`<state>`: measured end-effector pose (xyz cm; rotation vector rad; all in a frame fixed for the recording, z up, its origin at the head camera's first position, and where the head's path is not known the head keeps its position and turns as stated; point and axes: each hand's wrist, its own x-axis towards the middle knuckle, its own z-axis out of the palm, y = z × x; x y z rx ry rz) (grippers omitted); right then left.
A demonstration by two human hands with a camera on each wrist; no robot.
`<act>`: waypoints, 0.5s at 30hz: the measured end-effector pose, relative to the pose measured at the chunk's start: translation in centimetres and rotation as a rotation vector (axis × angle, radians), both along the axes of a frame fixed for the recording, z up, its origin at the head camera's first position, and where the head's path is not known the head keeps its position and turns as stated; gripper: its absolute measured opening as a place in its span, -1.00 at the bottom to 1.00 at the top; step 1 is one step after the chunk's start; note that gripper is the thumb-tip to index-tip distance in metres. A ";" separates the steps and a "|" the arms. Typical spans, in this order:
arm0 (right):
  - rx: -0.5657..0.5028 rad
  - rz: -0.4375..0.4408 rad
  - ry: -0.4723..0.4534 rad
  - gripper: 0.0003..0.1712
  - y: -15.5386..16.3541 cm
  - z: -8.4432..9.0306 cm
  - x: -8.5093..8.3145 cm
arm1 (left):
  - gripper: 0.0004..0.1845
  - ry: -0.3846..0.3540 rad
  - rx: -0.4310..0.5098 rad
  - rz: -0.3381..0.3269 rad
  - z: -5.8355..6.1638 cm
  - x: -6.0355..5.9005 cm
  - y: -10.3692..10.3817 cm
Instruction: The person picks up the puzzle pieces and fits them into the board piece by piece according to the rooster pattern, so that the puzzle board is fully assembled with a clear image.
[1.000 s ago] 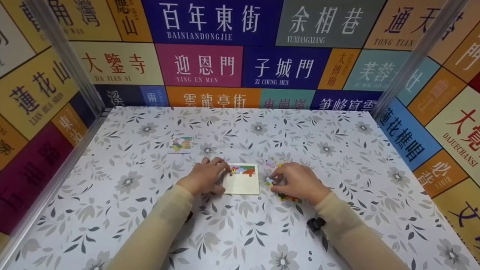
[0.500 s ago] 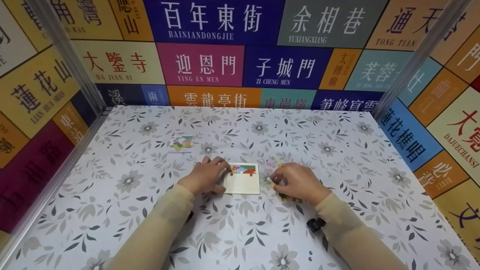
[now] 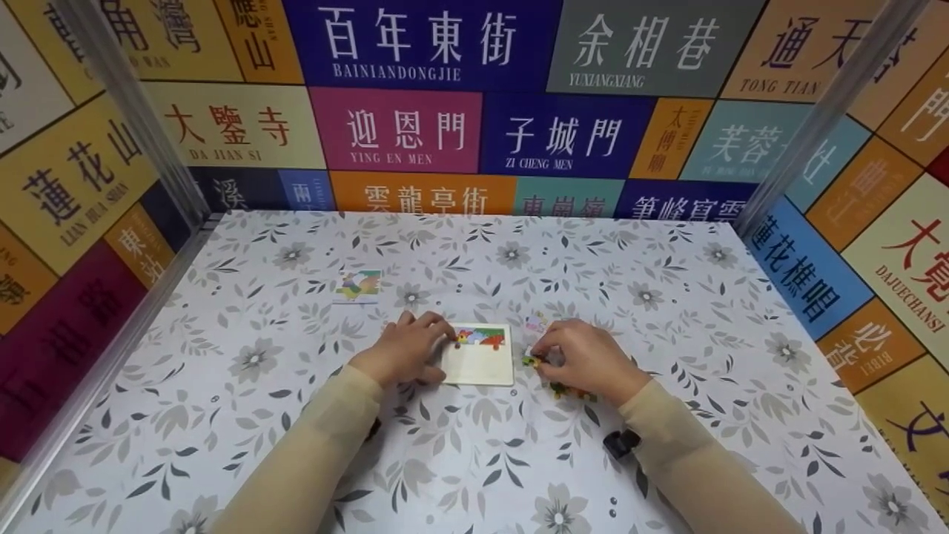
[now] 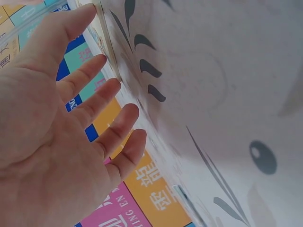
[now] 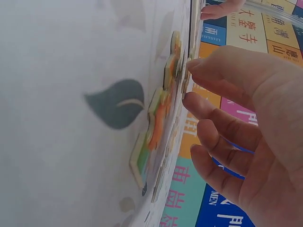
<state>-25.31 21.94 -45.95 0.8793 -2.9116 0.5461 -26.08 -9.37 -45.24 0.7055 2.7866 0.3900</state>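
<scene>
Covering the walls around the desk [image 3: 667, 460] were coloured signs, among them "BAINIANDONGJIE", "YING EN MEN" and "ZI CHENG MEN". Near the desk's middle lay a puzzle tray [image 3: 479, 363], with a few joined pieces [image 3: 483, 337] filling only its far row. The left hand [image 3: 406, 350] rested on the tray's left edge, fingers fairly straight. The right hand [image 3: 586, 358] pinched a loose piece [image 3: 529, 361] just right of the tray, above other loose pieces [image 5: 158, 123]. A small picture card [image 3: 358, 285] lay apart toward the far left corner.
</scene>
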 end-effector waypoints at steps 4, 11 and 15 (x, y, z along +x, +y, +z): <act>0.002 0.014 0.004 -0.84 -0.6 0.1 -0.2 | -0.39 -0.005 0.027 -0.002 -0.1 0.0 -0.2; -0.006 0.069 0.027 -0.86 -2.0 0.4 -0.5 | -0.39 0.010 0.065 -0.006 -0.1 0.2 -0.4; -0.011 0.097 0.037 -0.87 -2.7 0.5 -0.6 | -0.38 0.006 0.065 0.000 -0.2 0.2 -0.4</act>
